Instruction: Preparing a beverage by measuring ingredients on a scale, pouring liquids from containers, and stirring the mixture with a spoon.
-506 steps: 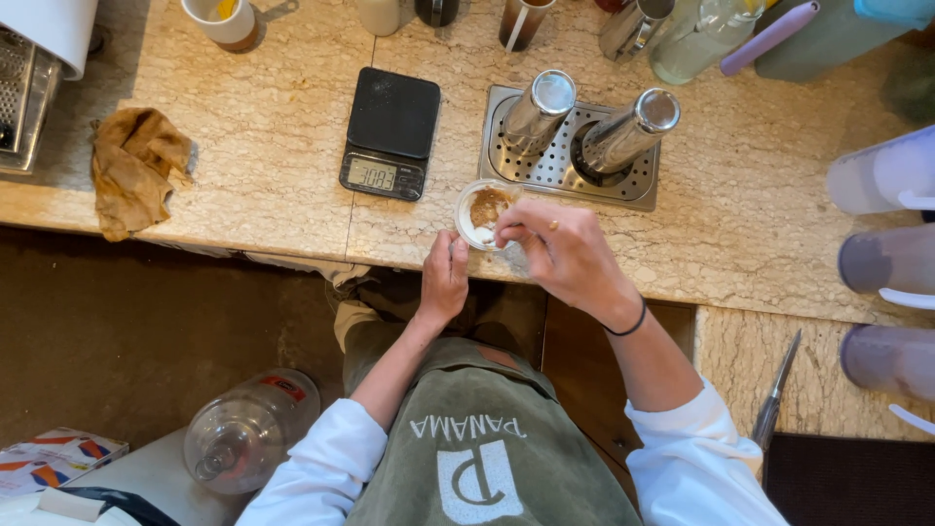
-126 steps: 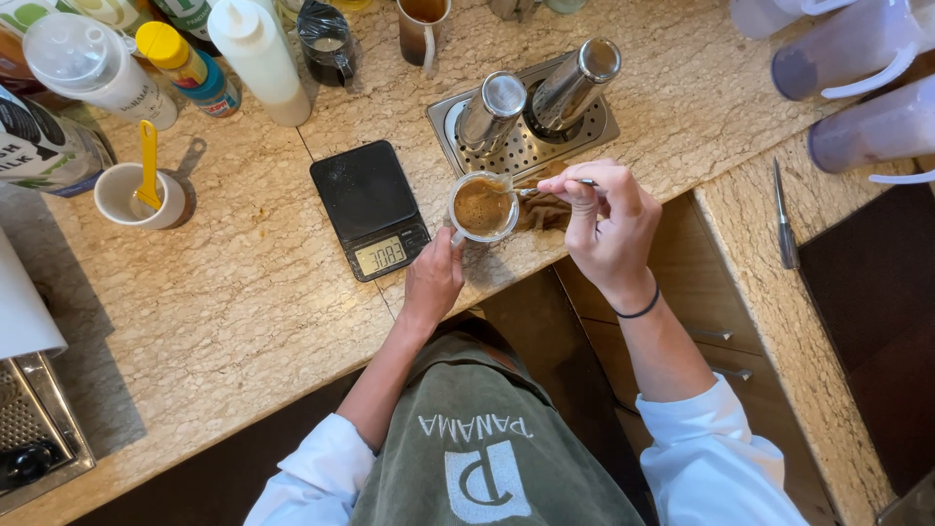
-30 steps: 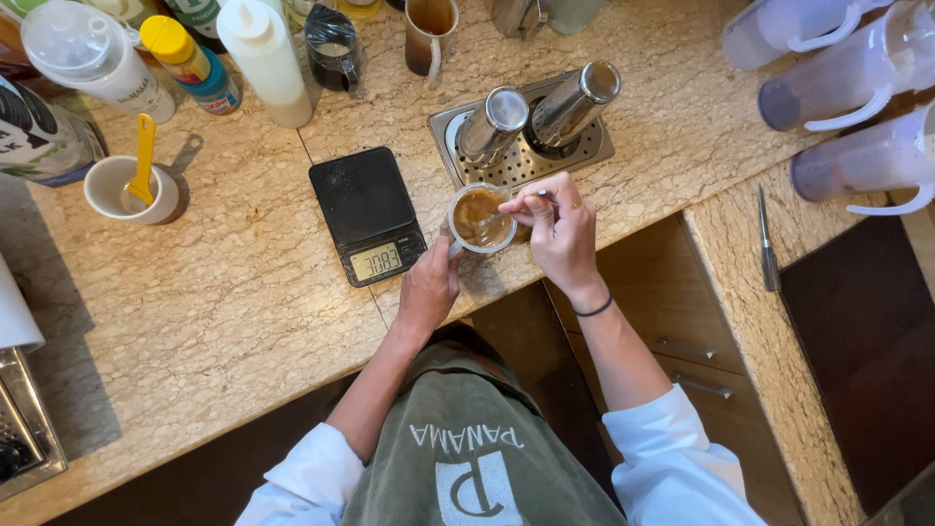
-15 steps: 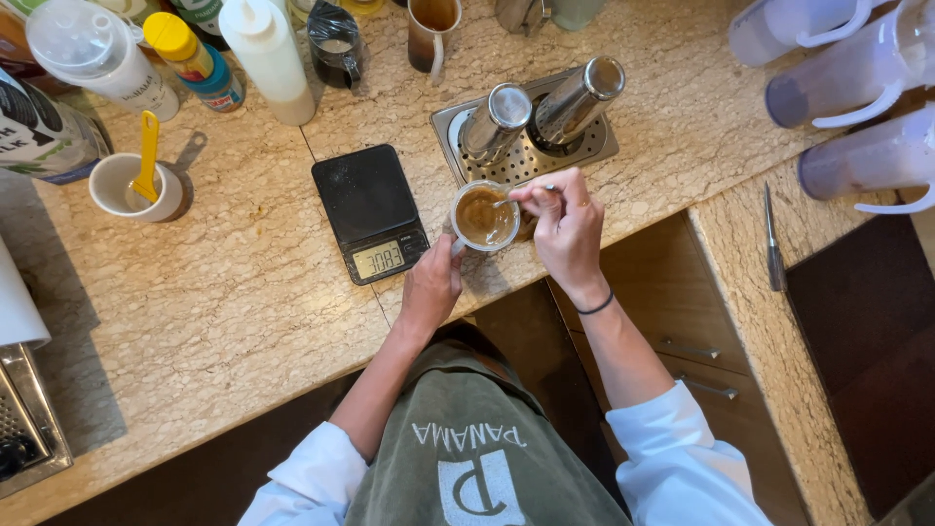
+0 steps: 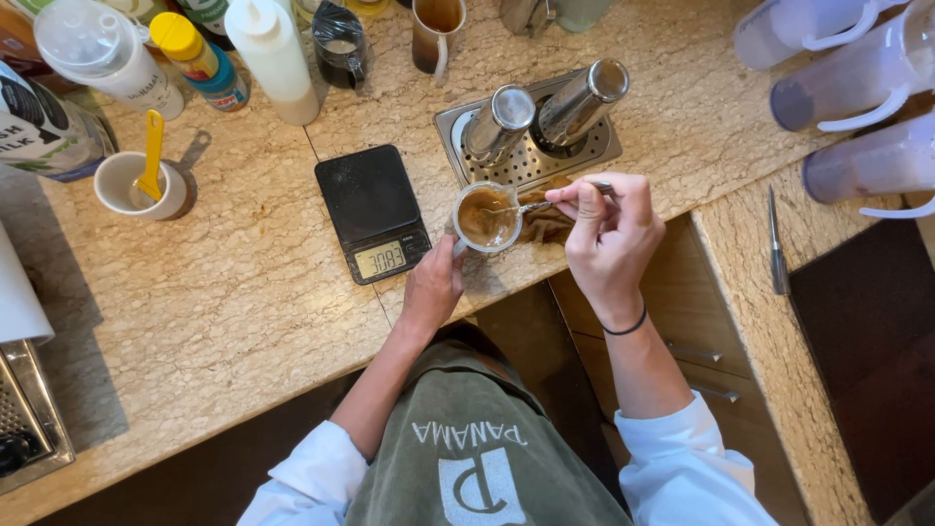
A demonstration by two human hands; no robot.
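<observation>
— Where's the cup, and who has it?

— The small cup [image 5: 487,216] of brown liquid stands on the stone counter [image 5: 243,292] near its front edge, just right of the black digital scale [image 5: 374,211] and just in front of the perforated metal drip tray [image 5: 604,146]. The left hand [image 5: 431,289] is on the near side of it, fingers curled up against its base and handle, gripping it.

— And the other hand?

— The right hand [image 5: 609,234] is pinched round the handle of a thin metal spoon [image 5: 521,206], thumb and fingertips closed on it. The spoon's tip reaches into the brown liquid. A dark band sits on that wrist.

— What's under that hand?

— A crumpled brown cloth [image 5: 545,222] lies on the counter right beside the cup, partly hidden by the fingers.

— Anything on the tray?

— Two steel pitchers [image 5: 541,112] lie tilted on it, side by side.

— Further left?

— A white cup with a yellow utensil [image 5: 146,175] in it, well apart from the scale, and a row of bottles [image 5: 234,44] along the back. On the right edge of the counter, a knife [image 5: 776,244] lies alone
</observation>
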